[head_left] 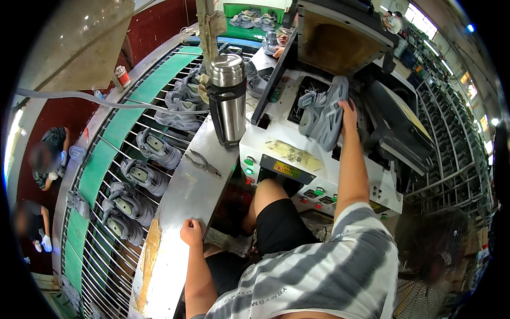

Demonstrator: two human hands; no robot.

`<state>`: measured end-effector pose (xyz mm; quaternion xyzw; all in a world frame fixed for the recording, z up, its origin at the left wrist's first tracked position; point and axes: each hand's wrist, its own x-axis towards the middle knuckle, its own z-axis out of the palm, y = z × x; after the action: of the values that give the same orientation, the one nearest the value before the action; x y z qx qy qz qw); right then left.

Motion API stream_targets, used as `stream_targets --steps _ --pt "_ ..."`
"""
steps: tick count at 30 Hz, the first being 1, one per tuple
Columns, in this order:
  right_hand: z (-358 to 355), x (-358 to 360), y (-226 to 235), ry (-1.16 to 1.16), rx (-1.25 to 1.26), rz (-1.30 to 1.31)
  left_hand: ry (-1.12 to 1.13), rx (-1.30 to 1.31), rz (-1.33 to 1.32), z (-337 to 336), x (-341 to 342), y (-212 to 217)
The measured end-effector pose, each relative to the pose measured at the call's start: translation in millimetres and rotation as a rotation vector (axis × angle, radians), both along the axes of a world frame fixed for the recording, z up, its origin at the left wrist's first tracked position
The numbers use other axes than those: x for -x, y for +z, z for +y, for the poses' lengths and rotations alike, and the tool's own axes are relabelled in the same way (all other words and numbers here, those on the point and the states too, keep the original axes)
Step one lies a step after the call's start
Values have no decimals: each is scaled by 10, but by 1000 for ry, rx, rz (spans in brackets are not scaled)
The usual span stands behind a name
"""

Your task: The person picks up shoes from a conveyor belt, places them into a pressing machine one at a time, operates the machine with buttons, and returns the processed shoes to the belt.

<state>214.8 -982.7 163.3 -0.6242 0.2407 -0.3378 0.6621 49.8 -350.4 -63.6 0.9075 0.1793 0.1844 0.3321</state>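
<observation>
My right hand [348, 117] grips a grey sneaker [333, 114] over the top of the white machine [255, 151], its chunky sole turned partly toward me. Beside it on the left is a grey laced upper [312, 106]; whether that is a second sneaker in the same grip I cannot tell. My left hand [191, 232] lies curled into a loose fist at the edge of the metal ledge [178, 207], and nothing shows in it. Farther up that ledge are a pair of pliers [203, 164] and a steel thermos [228, 101] with a black handle.
Several grey sneakers [141, 178] stand on the roller conveyor [106, 255] at my left, beside a green strip [114, 127]. The machine's raised lid [340, 40] and a black padded arm [396, 117] flank the sneaker. A fan [435, 266] stands at right. Other people work across the conveyor.
</observation>
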Motion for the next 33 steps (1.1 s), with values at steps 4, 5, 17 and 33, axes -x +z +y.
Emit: stream_targets --steps 4,5,17,33 --pt "-486 -854 387 -198 418 456 17 -1 33 -106 -52 65" --pt "-620 -1042 357 -203 471 565 26 14 47 -108 -55 64" --pt "491 -1555 133 -184 813 1066 59 62 49 -8 3 88" --pt "86 1428 -221 149 1278 386 -286 1361 262 -2127 -716 263"
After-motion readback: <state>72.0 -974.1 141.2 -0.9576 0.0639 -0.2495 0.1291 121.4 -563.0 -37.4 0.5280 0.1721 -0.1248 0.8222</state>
